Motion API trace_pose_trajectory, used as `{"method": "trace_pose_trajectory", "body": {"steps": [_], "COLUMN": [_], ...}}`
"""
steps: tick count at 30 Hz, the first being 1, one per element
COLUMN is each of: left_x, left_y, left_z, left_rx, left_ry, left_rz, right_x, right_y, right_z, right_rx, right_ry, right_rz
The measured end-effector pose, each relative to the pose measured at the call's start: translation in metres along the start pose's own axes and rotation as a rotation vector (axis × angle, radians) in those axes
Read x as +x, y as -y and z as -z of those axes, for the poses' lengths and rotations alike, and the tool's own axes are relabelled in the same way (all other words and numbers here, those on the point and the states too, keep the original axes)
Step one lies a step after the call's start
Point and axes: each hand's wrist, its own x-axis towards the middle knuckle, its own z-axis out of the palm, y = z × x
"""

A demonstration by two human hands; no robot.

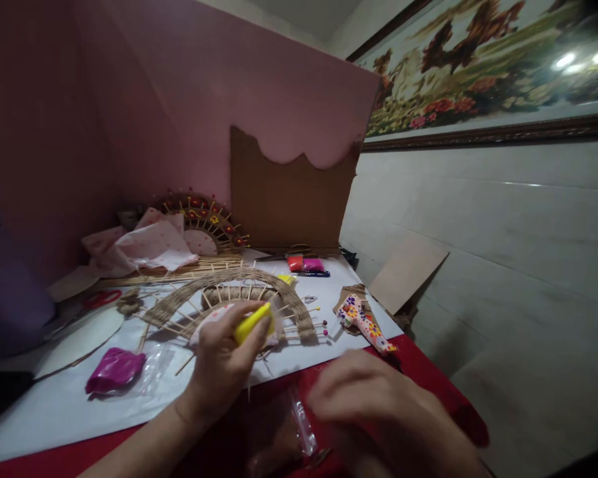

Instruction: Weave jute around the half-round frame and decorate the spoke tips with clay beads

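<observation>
My left hand (222, 364) is closed round a yellow lump of clay (252, 322), held just above a woven fan-shaped frame (239, 295) of sticks and twine. My right hand (373, 405) hovers low over a clear plastic bag (301, 425) on the red cloth; it is smeared by motion and its fingers cannot be read. A pink-centred piece (214, 317) lies under the left hand.
A glue gun (366, 322) with flower dots lies right of the frame. A magenta clay bag (113, 370) sits front left. Red and pink clay packs (303, 265) and a pen lie further back. Cardboard (292, 199) stands behind; a second decorated fan (204, 222) leans at the back left.
</observation>
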Motion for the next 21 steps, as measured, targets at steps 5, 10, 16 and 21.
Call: {"method": "trace_pose_trajectory", "body": {"steps": [5,10,16,21], "left_x": [-0.013,-0.015,-0.015,-0.013], "left_y": [-0.001,-0.001,0.001,-0.003], "left_z": [-0.002,0.002,0.005,0.001], "left_rx": [0.280,0.380,0.373,0.298], "left_ry": [0.125,0.181,0.203,0.195], "left_rz": [-0.345,-0.417,-0.411,-0.235], "right_x": [0.088,0.084,0.090,0.099], "right_y": [0.054,0.052,0.045,0.041], "right_z": [-0.016,-0.023,-0.026,-0.025], "right_rx": [-0.299,-0.383,-0.143,0.278], "right_ry": [0.024,0.023,0.015,-0.002], "right_rz": [0.289,0.355,0.174,-0.241]}}
